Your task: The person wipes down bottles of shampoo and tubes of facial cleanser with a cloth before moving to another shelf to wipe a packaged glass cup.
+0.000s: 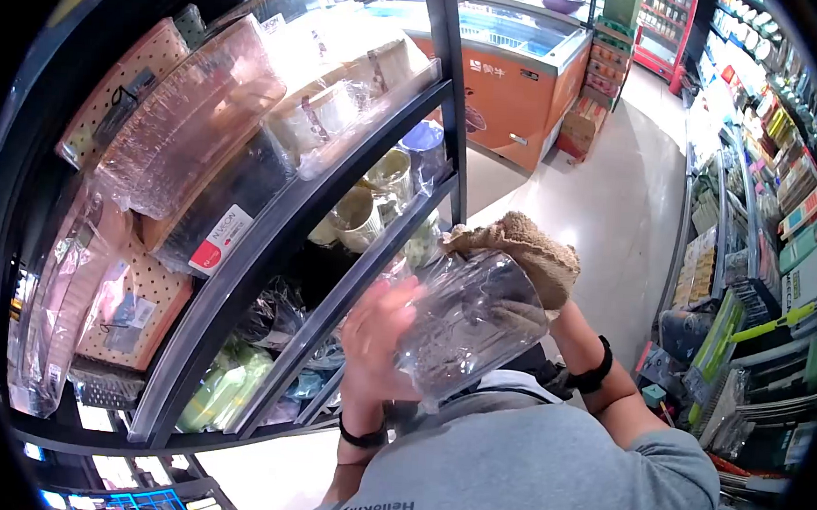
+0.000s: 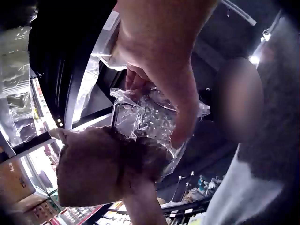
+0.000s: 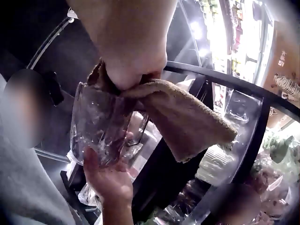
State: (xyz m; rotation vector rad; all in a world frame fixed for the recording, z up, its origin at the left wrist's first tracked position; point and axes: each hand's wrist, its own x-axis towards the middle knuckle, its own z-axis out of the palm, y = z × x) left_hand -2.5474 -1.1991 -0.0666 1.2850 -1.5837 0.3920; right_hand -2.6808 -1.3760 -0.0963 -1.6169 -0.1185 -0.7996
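Observation:
A clear, see-through container [image 1: 479, 320] in crinkled plastic film is held up in front of the chest, tilted. My left hand [image 1: 376, 328] grips it at one end, fingers and thumb spread round it in the left wrist view. A brown cloth [image 1: 530, 262] lies against the other end of the container and hangs down beside it. The right hand [image 3: 131, 72] holds this cloth at the container's edge; in the head view the cloth hides most of that hand.
At left stands a dark metal shelf [image 1: 310, 179] with film-wrapped baskets [image 1: 192, 116] and cups [image 1: 355, 216] on its tiers. An orange freezer [image 1: 502, 102] stands ahead. Stocked shelves [image 1: 757, 211] line the right side, along the pale floor [image 1: 628, 184] of the aisle.

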